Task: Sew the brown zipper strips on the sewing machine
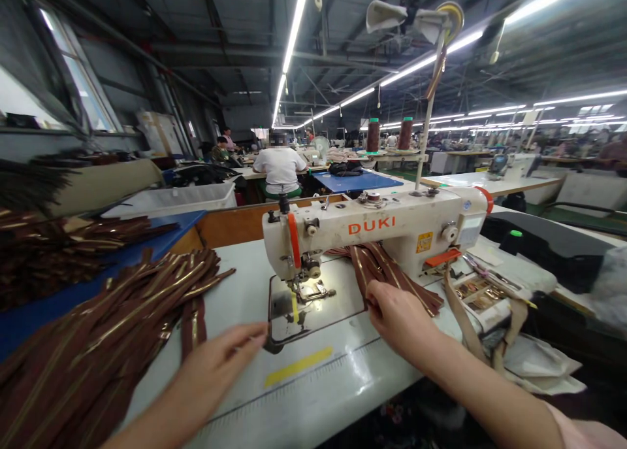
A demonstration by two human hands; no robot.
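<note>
A white sewing machine (343, 223) stands on the pale table, its metal plate (343, 305) lit under the needle. Under its arm lies a bunch of brown zipper strips with gold teeth (399, 272). My right hand (399, 315) is at the near side of this bunch, fingers curled closed on a zipper strip; the fingertips are partly hidden. My left hand (220, 361) hovers by the plate's left edge, somewhat blurred, with fingers stretched out and nothing visible in them. Left of it lies a large pile of brown zipper strips (112, 318), one strip hanging near the hand.
A tray of small metal parts (480, 295), with scissors (490, 270) on it, sits at the right. Yellow tape (298, 366) and a ruler scale mark the table's front. More strips (53, 253) lie on a blue surface. A person in white (280, 168) sits ahead.
</note>
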